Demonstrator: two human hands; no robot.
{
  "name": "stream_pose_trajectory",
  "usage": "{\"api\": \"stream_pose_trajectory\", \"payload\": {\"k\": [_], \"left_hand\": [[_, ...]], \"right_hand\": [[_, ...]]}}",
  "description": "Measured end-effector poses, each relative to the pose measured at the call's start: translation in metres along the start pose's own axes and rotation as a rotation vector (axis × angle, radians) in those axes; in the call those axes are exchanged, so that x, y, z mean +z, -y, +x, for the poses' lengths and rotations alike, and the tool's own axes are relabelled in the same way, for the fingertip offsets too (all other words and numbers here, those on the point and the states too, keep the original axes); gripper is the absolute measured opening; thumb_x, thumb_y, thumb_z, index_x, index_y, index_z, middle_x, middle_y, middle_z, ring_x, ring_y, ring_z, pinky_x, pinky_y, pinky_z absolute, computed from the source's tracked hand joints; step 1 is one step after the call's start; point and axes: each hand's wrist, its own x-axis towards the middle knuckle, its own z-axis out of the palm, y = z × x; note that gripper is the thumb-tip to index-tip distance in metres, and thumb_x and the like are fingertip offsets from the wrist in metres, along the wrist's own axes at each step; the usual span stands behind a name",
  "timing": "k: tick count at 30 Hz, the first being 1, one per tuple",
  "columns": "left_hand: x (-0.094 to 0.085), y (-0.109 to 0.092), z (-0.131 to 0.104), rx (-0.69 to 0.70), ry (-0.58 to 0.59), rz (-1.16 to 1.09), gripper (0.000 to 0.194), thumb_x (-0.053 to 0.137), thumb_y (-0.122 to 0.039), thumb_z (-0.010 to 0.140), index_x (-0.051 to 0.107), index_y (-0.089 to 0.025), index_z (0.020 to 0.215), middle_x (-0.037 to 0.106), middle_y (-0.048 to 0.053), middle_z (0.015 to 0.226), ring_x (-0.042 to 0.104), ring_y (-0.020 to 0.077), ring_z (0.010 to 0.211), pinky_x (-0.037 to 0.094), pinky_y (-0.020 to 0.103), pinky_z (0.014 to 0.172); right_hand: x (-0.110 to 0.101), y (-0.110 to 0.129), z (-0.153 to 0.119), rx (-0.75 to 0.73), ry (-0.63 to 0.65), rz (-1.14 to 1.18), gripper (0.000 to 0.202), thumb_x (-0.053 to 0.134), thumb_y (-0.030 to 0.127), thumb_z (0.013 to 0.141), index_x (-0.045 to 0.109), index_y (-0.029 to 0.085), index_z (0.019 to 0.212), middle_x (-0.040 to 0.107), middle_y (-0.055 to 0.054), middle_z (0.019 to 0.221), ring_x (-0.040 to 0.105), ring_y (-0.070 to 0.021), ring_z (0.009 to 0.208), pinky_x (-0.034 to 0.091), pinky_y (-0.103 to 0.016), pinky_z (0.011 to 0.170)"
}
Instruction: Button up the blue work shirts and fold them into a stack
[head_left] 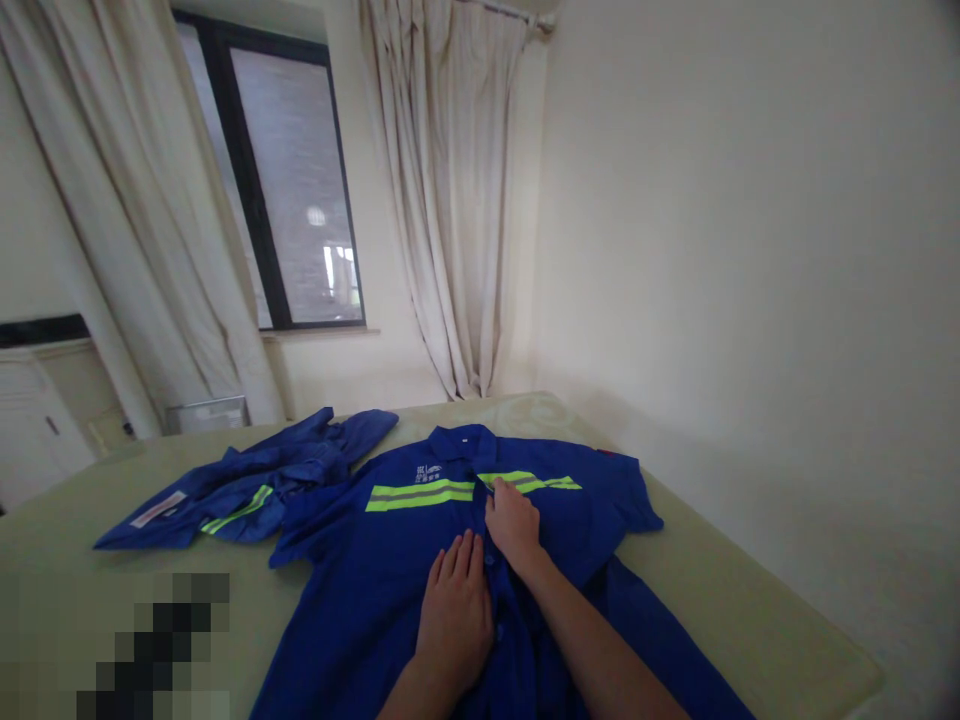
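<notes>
The short-sleeved work shirt (pixel 420 540) lies front-up on the padded table (pixel 720 560), right hand (pixel 514 520) pinching its placket, left hand (pixel 454 610) flat beside the buttons; uneven pulling there could skew the reflective strip (pixel 420 495).

Blue shirt (pixel 420 545): matt, creased cloth; chest band (pixel 420 495), smooth, fluorescent. Beyond shirt: curtains (pixel 450 200), matt cloth; window pane (pixel 292 170), glossy.

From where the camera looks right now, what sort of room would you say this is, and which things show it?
Probably a room in a home, perhaps a bedroom: pale curtains hang by a dark-framed window, and blue shirts lie on a broad surface with a pale green cover.
</notes>
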Motion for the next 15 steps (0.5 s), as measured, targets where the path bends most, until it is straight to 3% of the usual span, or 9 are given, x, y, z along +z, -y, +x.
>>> {"api": "stream_pose_trajectory", "payload": {"k": [3,6,8,11,15], "left_hand": [[-0.020,-0.001,0.002,0.012,0.058,-0.028,0.055,0.046,-0.017,0.088,0.059,-0.020,0.141,0.057,0.013,0.149,0.055,0.0318,0.134,0.043,0.049,0.109],[-0.041,0.004,0.030,-0.083,0.153,-0.068,0.038,0.044,-0.015,0.090,0.071,-0.022,0.116,0.074,0.013,0.121,0.067,0.0301,0.112,0.050,0.044,0.093],[-0.045,0.010,0.055,-0.184,0.182,-0.089,0.036,0.039,-0.016,0.094,0.069,-0.022,0.113,0.076,0.012,0.106,0.071,0.0276,0.099,0.050,0.039,0.084],[-0.036,0.016,0.081,-0.233,0.175,-0.098,0.035,0.041,-0.022,0.099,0.064,-0.024,0.125,0.074,0.011,0.107,0.071,0.0271,0.097,0.048,0.037,0.080],[-0.016,0.017,0.086,-0.204,0.131,-0.133,0.031,0.046,-0.021,0.098,0.067,-0.028,0.119,0.068,0.008,0.114,0.064,0.0253,0.112,0.043,0.034,0.086]], "right_hand": [[0.004,-0.015,-0.005,0.048,0.015,0.100,0.025,0.051,0.020,0.093,0.063,0.026,0.114,0.074,-0.010,0.106,0.072,-0.0258,0.091,0.047,-0.033,0.071],[0.001,-0.022,-0.006,0.087,0.008,0.195,0.037,0.050,0.018,0.090,0.054,0.027,0.126,0.074,-0.007,0.097,0.071,-0.0250,0.087,0.044,-0.031,0.069],[-0.001,-0.023,-0.005,0.079,-0.017,0.241,0.038,0.046,0.014,0.090,0.051,0.027,0.125,0.072,-0.005,0.096,0.069,-0.0238,0.085,0.042,-0.030,0.069],[-0.001,-0.024,-0.005,-0.004,-0.068,0.299,0.032,0.040,0.010,0.091,0.054,0.027,0.114,0.070,-0.003,0.103,0.067,-0.0209,0.092,0.041,-0.028,0.072],[0.001,-0.023,-0.003,-0.016,-0.056,0.286,0.029,0.042,0.010,0.092,0.060,0.026,0.108,0.067,-0.003,0.110,0.066,-0.0187,0.095,0.042,-0.027,0.077]]}}
